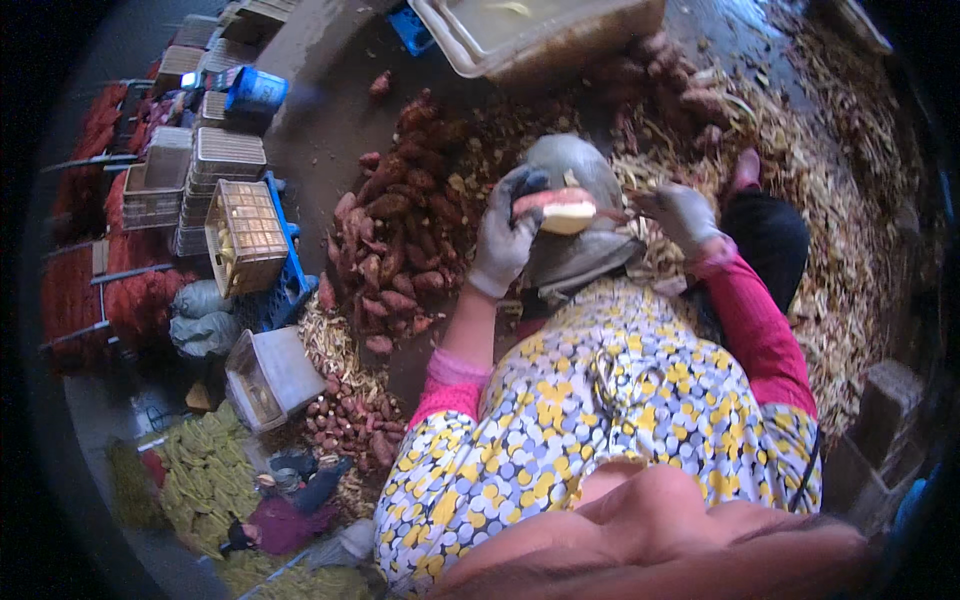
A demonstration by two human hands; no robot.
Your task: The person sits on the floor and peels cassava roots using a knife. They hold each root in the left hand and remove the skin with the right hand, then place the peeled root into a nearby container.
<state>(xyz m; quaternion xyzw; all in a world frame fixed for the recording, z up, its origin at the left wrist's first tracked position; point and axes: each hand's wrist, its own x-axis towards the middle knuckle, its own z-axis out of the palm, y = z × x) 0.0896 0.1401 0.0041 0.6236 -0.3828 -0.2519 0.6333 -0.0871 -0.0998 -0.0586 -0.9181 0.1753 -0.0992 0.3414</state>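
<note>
My left hand [504, 234], in a pale work glove with a dark fingertip area, grips a sweet potato [564, 210]. Red skin covers its far side, while the near side shows bare cream flesh. Right of it, my gloved right hand [681, 216] curls around a slim, blurred hand tool [622, 213], which looks like a peeler. The tool's tip is close to the potato's right end; whether they touch I cannot tell. Below both hands, a grey plastic covering [577, 266] lies over my lap area.
A heap of unpeeled sweet potatoes [397, 217] lies to the left. Peelings [840, 247] cover the floor at right. Ahead stands a large tub [555, 56] holding cloudy liquid. Crates [247, 236] and a white bin [277, 379] stand at left; another person [289, 517] sits farther back.
</note>
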